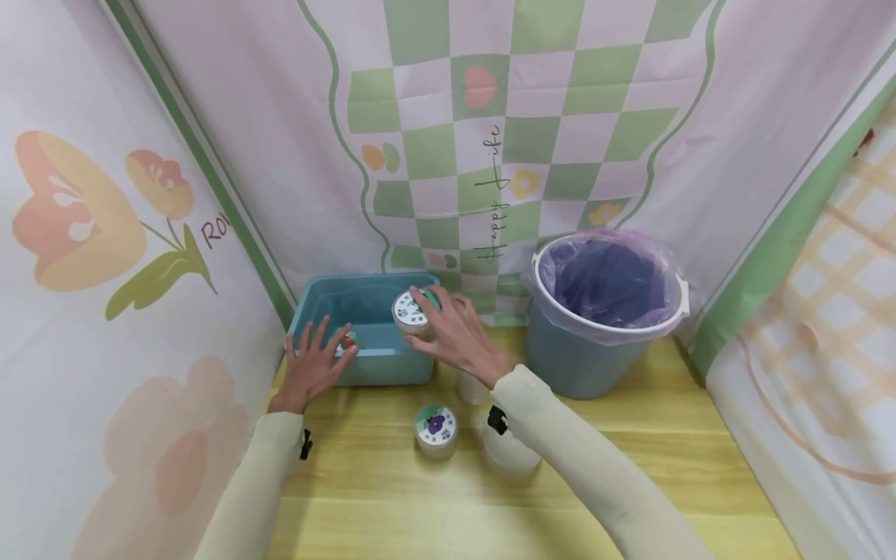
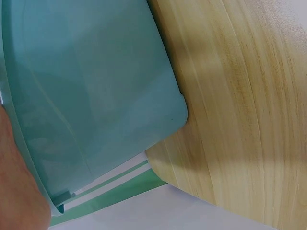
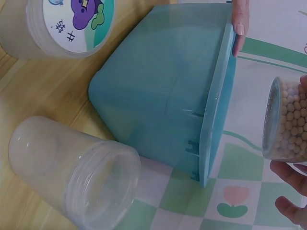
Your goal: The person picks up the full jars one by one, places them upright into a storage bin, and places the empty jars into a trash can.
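Observation:
My right hand (image 1: 458,330) grips a clear jar (image 1: 411,309) with a printed white-and-green lid, tilted above the right side of a blue plastic tub (image 1: 381,369). The right wrist view shows small round beige beans (image 3: 293,115) packed inside this jar. Fingers spread, my left hand (image 1: 313,364) lies over the tub's front left rim; only part of it shows in the left wrist view. Inside the tub, partly hidden behind the left fingers, is a small red-and-green item (image 1: 348,340).
A second lidded jar (image 1: 435,432), with a purple picture on its label, stands on the wooden table (image 1: 364,482) in front of the tub. Nearby are an open translucent jar (image 3: 53,163) and a whitish round container (image 1: 511,451) under my right sleeve. A lined bucket (image 1: 581,354) stands at right.

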Available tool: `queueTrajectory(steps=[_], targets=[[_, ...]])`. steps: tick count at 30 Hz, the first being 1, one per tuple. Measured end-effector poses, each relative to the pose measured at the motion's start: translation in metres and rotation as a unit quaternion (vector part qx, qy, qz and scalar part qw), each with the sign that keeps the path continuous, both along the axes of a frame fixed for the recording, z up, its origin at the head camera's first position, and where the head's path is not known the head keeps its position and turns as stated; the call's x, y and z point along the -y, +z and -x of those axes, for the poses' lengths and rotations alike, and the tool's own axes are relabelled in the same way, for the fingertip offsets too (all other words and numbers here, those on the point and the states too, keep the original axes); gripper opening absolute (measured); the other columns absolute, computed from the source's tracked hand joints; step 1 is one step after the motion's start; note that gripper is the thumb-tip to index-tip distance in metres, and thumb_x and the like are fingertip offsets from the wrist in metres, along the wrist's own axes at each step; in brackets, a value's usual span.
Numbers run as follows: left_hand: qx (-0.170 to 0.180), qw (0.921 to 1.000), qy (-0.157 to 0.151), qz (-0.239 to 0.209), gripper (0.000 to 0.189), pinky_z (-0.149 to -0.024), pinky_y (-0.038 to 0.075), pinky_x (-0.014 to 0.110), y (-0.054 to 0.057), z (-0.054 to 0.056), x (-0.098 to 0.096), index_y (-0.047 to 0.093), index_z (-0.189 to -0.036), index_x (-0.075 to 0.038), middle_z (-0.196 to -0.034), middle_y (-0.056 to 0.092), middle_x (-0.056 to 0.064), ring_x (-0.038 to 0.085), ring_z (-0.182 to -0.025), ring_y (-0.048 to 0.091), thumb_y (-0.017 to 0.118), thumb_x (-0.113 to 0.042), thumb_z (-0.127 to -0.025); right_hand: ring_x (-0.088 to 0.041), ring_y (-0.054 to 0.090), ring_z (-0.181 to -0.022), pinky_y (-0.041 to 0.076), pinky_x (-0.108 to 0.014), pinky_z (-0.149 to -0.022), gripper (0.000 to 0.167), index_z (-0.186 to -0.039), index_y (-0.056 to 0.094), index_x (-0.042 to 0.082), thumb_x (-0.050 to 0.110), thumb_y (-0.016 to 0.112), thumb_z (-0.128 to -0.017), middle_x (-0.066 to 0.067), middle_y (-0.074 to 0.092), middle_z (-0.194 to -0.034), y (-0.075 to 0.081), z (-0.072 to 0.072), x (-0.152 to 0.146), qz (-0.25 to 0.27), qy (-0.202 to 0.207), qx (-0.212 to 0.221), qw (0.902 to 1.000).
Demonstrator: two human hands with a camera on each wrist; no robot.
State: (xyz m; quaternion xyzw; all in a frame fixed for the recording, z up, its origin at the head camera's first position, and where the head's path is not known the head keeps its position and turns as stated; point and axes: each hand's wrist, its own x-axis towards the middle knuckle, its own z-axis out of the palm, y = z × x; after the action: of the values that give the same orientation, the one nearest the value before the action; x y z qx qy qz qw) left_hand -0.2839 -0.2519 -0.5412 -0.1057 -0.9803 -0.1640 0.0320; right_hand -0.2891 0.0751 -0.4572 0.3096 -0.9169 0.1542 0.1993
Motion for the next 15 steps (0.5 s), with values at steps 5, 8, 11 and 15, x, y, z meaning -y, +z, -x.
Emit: queueTrajectory(steps=[5,8,11,15], targets=[[0.0,1.0,0.0,0.001,0.067,-0.127,-0.003,0.082,0.0,0.0,-0.001,0.036,-0.172,-0.03,-0.183,0.015,0.018,0.053,-0.166,0.009,0.046,-0.06,-0.113,-0.038,0.065,-0.132,0.048,-0.061,-0.113,0.085,-0.168,0.042,0.015,0.053,0.076,-0.1,-0.02,0.052,-0.157,-0.004,0.008,0.008,-0.003,0.001,0.016,0.9999],[-0.001,1.0,0.0,0.001,0.067,-0.127,-0.002,0.082,0.0,0.0,-0.001,0.037,-0.172,-0.03,-0.183,0.015,0.018,0.053,-0.166,0.01,0.046,-0.06,-0.113,-0.039,0.066,-0.13,0.047,-0.06,-0.114,0.085,-0.169,0.041,0.016,0.053,0.075,-0.1,-0.02,0.051,-0.158,-0.007,0.012,0.013,-0.007,0.001,0.028,0.9996],[-0.005,1.0,0.002,0.003,0.066,-0.127,-0.001,0.082,0.001,0.0,-0.002,0.038,-0.171,-0.029,-0.182,0.017,0.019,0.054,-0.166,0.012,0.046,-0.06,-0.113,-0.039,0.067,-0.129,0.048,-0.06,-0.113,0.085,-0.17,0.039,0.017,0.054,0.074,-0.101,-0.02,0.051,-0.159,-0.009,0.016,0.018,-0.012,-0.002,0.032,0.9994],[-0.005,0.9999,0.006,0.01,0.067,-0.127,0.0,0.082,0.001,0.0,-0.002,0.038,-0.171,-0.03,-0.182,0.017,0.018,0.054,-0.165,0.014,0.046,-0.06,-0.113,-0.04,0.069,-0.127,0.048,-0.062,-0.111,0.085,-0.17,0.039,0.017,0.053,0.073,-0.102,-0.021,0.05,-0.159,-0.011,0.021,0.024,-0.014,-0.005,0.042,0.999]])
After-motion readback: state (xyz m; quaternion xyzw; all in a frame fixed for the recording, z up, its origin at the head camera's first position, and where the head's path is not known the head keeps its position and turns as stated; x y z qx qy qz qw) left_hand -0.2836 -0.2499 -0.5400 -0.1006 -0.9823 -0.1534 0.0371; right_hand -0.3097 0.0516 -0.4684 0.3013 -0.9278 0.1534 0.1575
